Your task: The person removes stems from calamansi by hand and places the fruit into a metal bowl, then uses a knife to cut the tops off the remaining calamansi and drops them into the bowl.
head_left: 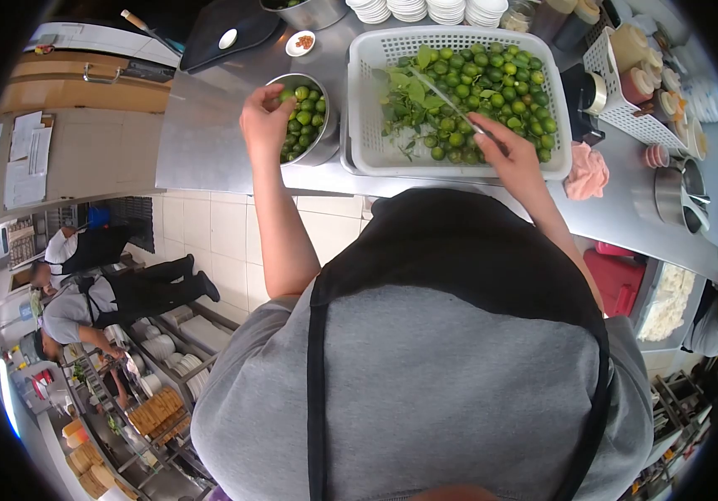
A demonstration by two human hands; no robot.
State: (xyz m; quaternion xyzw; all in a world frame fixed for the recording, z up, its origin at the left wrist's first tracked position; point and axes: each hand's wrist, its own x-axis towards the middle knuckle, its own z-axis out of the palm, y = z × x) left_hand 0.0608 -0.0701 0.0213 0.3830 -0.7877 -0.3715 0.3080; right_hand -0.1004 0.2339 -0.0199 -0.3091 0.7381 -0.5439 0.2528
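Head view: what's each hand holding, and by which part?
Right hand: knife, by its handle, blade over the white crate. Left hand: at the metal pot; can't tell if it grips a fruit.

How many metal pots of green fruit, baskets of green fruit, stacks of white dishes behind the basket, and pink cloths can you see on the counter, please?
Metal pots: 2
White basket: 1
White dish stacks: 4
Pink cloth: 1
Total: 8
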